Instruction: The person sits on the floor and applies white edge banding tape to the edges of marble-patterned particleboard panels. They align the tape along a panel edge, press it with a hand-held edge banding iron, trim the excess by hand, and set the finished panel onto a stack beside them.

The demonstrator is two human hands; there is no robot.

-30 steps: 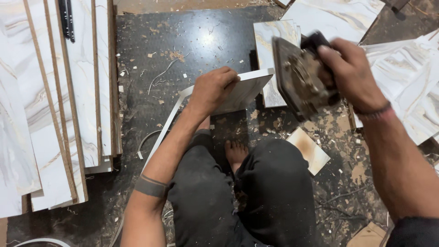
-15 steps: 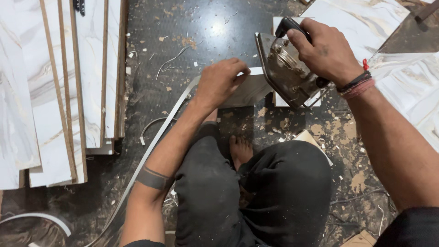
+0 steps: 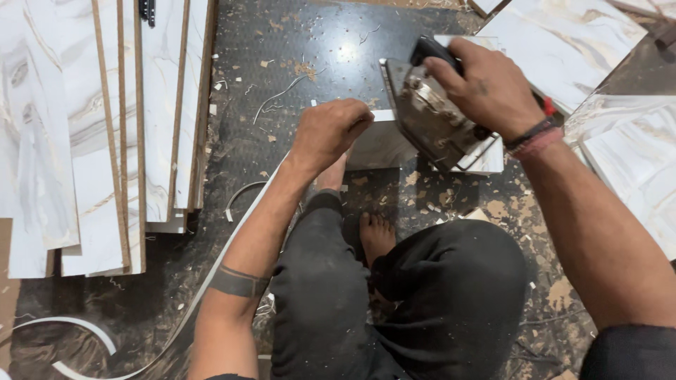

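Note:
My left hand [image 3: 328,131] grips the top left edge of a small white marble-patterned board [image 3: 380,144] that stands on its edge on the dark floor, in front of my crossed legs. My right hand [image 3: 489,88] holds a metal hand trimmer [image 3: 429,116] by its black body. The tool's base plate is tilted and rests against the board's upper right edge. A long white edge-banding strip [image 3: 232,236] runs from the board down past my left forearm. My bare foot [image 3: 377,236] lies just below the board.
Long white marble-patterned panels [image 3: 105,134] are stacked on the left. More such panels [image 3: 620,119] lie at the upper right. Wood chips and curled white strip offcuts [image 3: 77,331] litter the dark floor [image 3: 282,42].
My right hand has brought the trimmer left and down onto the board's upper edge. My left hand keeps its hold on the board. The view has shifted slightly.

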